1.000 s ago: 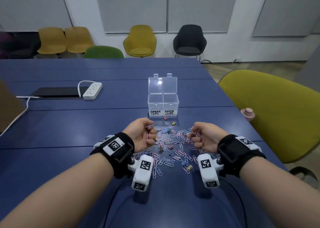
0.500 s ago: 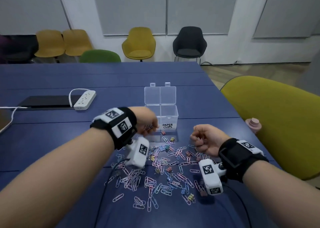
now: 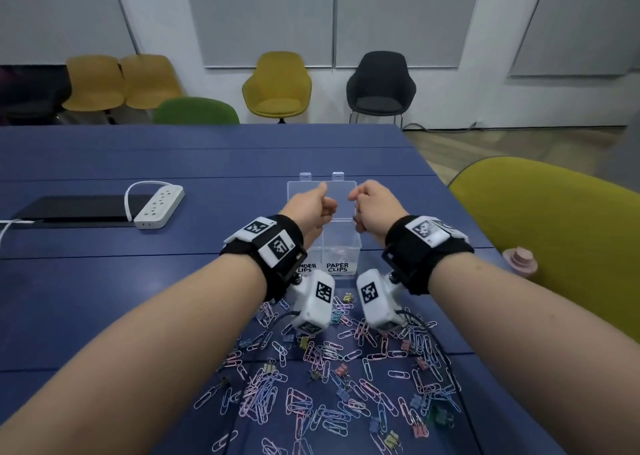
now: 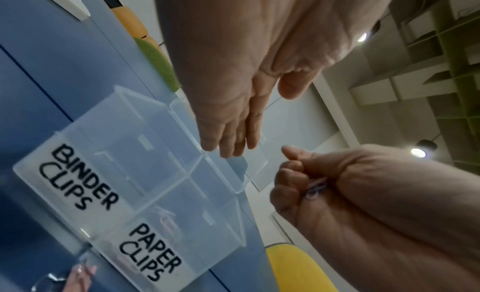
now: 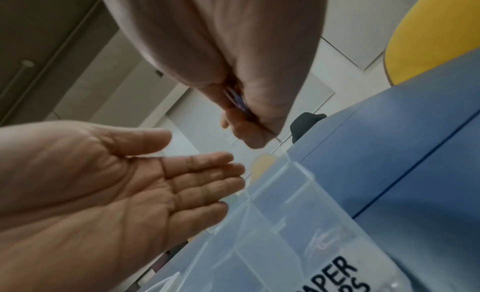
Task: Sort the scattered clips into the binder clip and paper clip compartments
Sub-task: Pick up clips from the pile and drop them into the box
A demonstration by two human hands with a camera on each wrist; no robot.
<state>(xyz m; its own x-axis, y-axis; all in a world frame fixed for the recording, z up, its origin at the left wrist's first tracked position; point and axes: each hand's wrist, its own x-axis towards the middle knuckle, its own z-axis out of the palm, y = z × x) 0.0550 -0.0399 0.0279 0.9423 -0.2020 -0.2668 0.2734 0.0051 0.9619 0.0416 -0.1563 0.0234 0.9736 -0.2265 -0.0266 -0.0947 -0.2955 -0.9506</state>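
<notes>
Small, light, slippery blue wire paper clips are clenched in the right hand over the clear plastic two-compartment box, the left hand at nine o'clock released, flat and empty.

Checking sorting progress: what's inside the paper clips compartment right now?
A few pale paper clips lie on the floor of the paper clips compartment, seen through its clear wall. Their number is unclear. In the head view the right hand above and the label cover part of it.
</notes>
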